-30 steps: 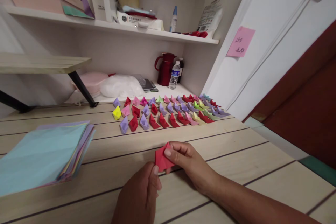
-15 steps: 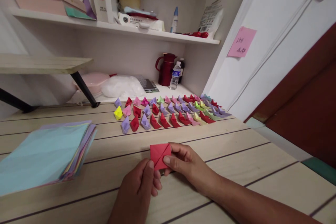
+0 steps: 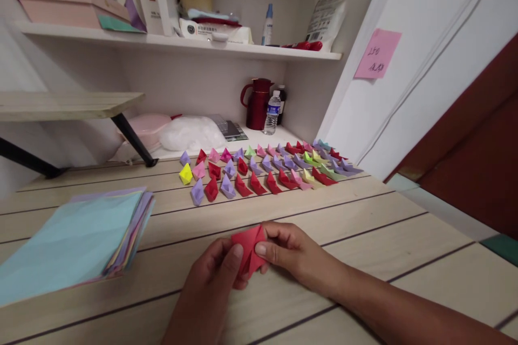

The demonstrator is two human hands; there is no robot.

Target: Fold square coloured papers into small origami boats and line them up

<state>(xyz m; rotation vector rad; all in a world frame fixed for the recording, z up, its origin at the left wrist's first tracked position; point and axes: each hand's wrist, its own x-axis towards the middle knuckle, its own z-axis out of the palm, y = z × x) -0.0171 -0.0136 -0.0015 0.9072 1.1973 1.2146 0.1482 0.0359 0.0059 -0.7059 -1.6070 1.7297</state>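
Observation:
A small folded piece of red paper (image 3: 247,248) is pinched between both of my hands just above the wooden table (image 3: 364,226). My left hand (image 3: 214,280) grips its lower left side with thumb and fingers closed on it. My right hand (image 3: 291,253) holds its right edge, thumb on top. Beyond them lie rows of several small folded paper boats (image 3: 263,170) in red, purple, pink, yellow and green. A stack of coloured paper sheets (image 3: 73,237), light blue on top, lies at the left.
A raised wooden shelf on black legs (image 3: 65,105) stands at the back left. Behind the boats are a red jug (image 3: 257,102), a water bottle (image 3: 272,113) and a white bag (image 3: 190,133). A pink sticky note (image 3: 377,54) hangs on the white wall panel at the right.
Both hands have turned and reworked the red paper: it went from a pointed shape to a flat square, and now looks partly opened between the fingers. The view shifted slightly.

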